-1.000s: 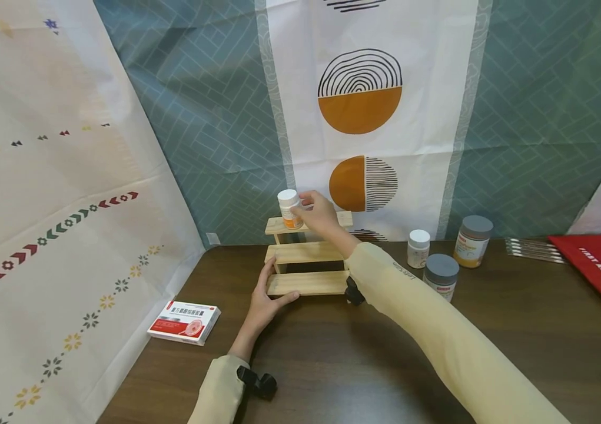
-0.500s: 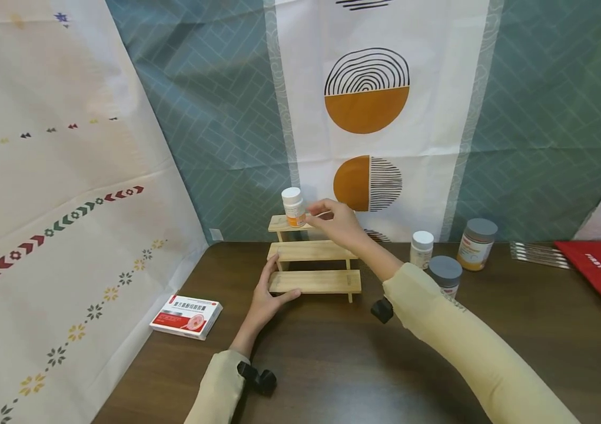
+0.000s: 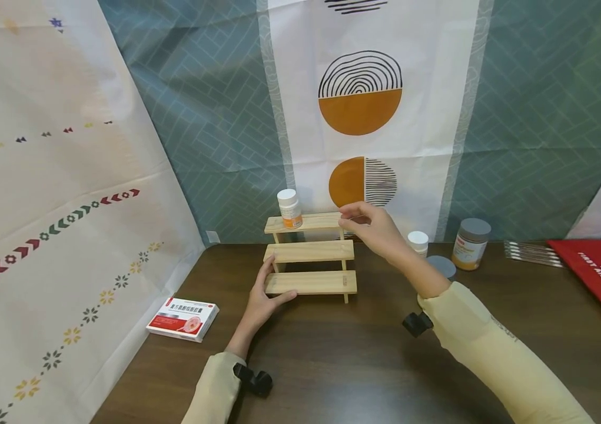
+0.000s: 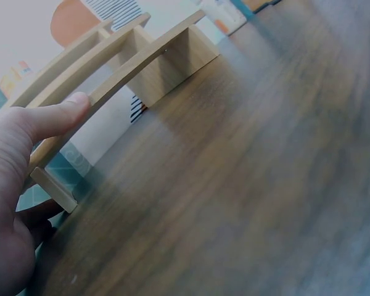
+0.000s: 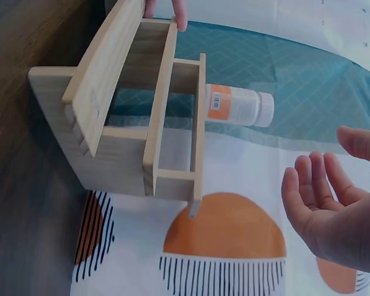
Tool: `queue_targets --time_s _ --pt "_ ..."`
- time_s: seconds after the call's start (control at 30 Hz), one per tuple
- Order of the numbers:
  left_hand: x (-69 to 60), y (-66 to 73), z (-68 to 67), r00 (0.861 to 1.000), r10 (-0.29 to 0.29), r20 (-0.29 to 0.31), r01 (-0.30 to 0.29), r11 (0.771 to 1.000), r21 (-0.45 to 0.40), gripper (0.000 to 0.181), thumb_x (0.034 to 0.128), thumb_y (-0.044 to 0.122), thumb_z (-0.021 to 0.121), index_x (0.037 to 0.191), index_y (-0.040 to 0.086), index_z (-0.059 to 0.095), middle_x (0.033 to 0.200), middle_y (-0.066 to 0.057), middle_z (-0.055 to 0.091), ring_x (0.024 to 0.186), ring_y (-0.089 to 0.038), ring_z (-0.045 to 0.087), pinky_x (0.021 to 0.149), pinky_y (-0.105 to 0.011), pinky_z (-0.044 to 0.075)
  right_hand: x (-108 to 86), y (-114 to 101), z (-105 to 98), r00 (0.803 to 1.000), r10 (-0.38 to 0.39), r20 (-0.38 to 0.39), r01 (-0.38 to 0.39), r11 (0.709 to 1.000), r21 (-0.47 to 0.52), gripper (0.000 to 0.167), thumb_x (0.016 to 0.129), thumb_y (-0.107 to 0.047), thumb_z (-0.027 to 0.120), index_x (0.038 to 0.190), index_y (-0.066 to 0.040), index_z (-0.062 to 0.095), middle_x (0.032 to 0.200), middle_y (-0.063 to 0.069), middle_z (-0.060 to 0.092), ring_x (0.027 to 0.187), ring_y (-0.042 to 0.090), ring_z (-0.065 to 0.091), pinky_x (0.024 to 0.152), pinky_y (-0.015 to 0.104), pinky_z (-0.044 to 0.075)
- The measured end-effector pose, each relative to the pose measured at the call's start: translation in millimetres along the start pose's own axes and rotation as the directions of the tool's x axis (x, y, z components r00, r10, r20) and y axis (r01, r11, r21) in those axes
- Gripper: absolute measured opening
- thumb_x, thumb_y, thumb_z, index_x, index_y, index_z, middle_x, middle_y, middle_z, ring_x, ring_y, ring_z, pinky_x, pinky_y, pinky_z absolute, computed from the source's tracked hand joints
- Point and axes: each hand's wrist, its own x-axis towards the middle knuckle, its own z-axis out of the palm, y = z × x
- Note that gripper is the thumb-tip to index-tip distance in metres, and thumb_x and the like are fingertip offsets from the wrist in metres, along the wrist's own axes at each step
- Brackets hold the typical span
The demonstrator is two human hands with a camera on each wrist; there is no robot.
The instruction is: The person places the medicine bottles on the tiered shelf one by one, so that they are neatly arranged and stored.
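Note:
A three-tier wooden rack (image 3: 311, 251) stands on the brown table. On the left end of its top tier a white bottle with an orange label (image 3: 290, 209) stands upright, also visible in the right wrist view as a bottle (image 5: 239, 105) touched by no hand. My left hand (image 3: 259, 303) grips the rack's left end, its thumb along the lowest tier's front edge; the left wrist view shows this hand (image 4: 24, 148) on the wood. My right hand (image 3: 377, 232), empty with loosely bent fingers, hovers right of the top tier; in the right wrist view the hand (image 5: 339, 197) is apart from the rack.
A red and white box (image 3: 182, 319) lies left of the rack. To the right are a small white-capped bottle (image 3: 418, 241), two grey-lidded jars (image 3: 470, 244), (image 3: 441, 267), a pack of thin sticks (image 3: 533, 254) and a red first aid pouch (image 3: 599, 274). Patterned cloth hangs behind.
My right hand has let go of the bottle and moved right, away from it. The bottle stays on the top tier. My left hand keeps its hold on the rack.

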Motion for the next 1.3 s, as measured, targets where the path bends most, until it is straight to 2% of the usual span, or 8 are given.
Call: queue_targets --time_s 0.3,0.53,0.6,0.8,0.9,1.13,1.2,1.3 --pt "1.4 -1.2 0.2 1.000 0.005 0.008 -0.005 1.000 0.009 0.097 0.0813 0.008 0.078 0.157 0.021 0.019 0.164 -0.015 0.013 0.150 -0.041 0.016 0.116 -0.063 0.022 -25.5 6.0 -19.7 0.997 -0.070 -0.018 0.069 0.997 -0.047 0.037 0.097 -0.025 0.061 0.129 -0.007 0.058 0.126 0.016 0.062 0.114 0.029 0.061 0.096 0.042 0.052" --pt "1.2 -0.3 2.0 1.000 -0.001 0.014 0.001 1.000 0.004 0.096 0.0820 0.008 0.078 0.157 0.020 0.019 0.164 -0.015 0.013 0.150 -0.041 0.016 0.116 -0.063 0.023 -46.3 16.2 -47.5 0.993 -0.075 -0.088 0.069 0.995 -0.068 0.038 0.098 -0.022 0.060 0.132 -0.006 0.056 0.121 0.016 0.062 0.098 -0.004 0.059 0.083 0.012 0.049" --pt "1.4 -0.4 1.8 1.000 0.002 0.012 -0.002 1.000 0.004 0.095 0.0821 0.008 0.078 0.156 0.020 0.020 0.164 -0.015 0.012 0.150 -0.041 0.015 0.116 -0.063 0.022 -50.4 21.2 -54.9 0.991 -0.076 -0.109 0.068 0.995 -0.076 0.039 0.098 -0.023 0.061 0.132 -0.006 0.056 0.117 0.011 0.063 0.094 -0.010 0.057 0.081 0.009 0.048" --pt "1.5 -1.3 0.6 1.000 -0.002 0.005 0.002 1.000 -0.005 0.095 0.0816 0.006 0.078 0.156 0.020 0.020 0.162 -0.017 0.015 0.149 -0.041 0.018 0.115 -0.063 0.024 -61.8 38.5 -75.5 0.987 -0.056 -0.150 0.042 0.994 -0.096 0.042 0.097 -0.025 0.062 0.131 -0.003 0.056 0.103 -0.026 0.059 0.094 -0.015 0.054 0.082 0.004 0.045" --pt "1.7 -1.4 0.4 1.000 -0.004 0.008 0.004 1.000 -0.003 0.096 0.0817 0.007 0.078 0.156 0.020 0.019 0.163 -0.016 0.014 0.150 -0.041 0.017 0.116 -0.062 0.024 -68.5 47.1 -84.1 0.984 -0.034 -0.173 0.015 0.994 -0.107 0.044 0.096 -0.027 0.063 0.133 -0.004 0.055 0.101 -0.033 0.055 0.095 -0.016 0.053 0.081 0.004 0.043" --pt "1.1 -0.5 -0.6 1.000 -0.006 0.001 0.006 1.000 0.002 0.096 0.0815 0.007 0.078 0.156 0.020 0.020 0.163 -0.016 0.013 0.150 -0.042 0.015 0.116 -0.063 0.023 -77.2 67.1 -97.1 0.982 0.022 -0.186 -0.043 0.993 -0.109 0.050 0.094 -0.033 0.066 0.135 -0.007 0.052 0.111 -0.030 0.054 0.104 -0.015 0.049 0.084 0.005 0.039" --pt "0.8 -0.6 -0.8 1.000 -0.007 0.002 0.007 1.000 0.004 0.095 0.0816 0.008 0.078 0.156 0.020 0.020 0.163 -0.017 0.013 0.150 -0.042 0.015 0.116 -0.063 0.023 -78.5 72.6 -100.3 0.986 0.053 -0.158 -0.070 0.992 -0.109 0.055 0.094 -0.034 0.065 0.139 -0.006 0.049 0.115 -0.028 0.052 0.105 -0.015 0.046 0.089 0.012 0.039" --pt "0.7 -0.7 -0.4 1.000 -0.012 0.006 0.012 1.000 0.006 0.096 0.0819 0.008 0.078 0.156 0.021 0.020 0.163 -0.017 0.013 0.150 -0.041 0.015 0.116 -0.063 0.023 -78.9 81.3 -104.7 0.989 0.105 -0.104 -0.115 0.988 -0.104 0.061 0.095 -0.035 0.063 0.144 -0.007 0.042 0.124 -0.017 0.052 0.107 -0.011 0.043 0.100 0.033 0.041"
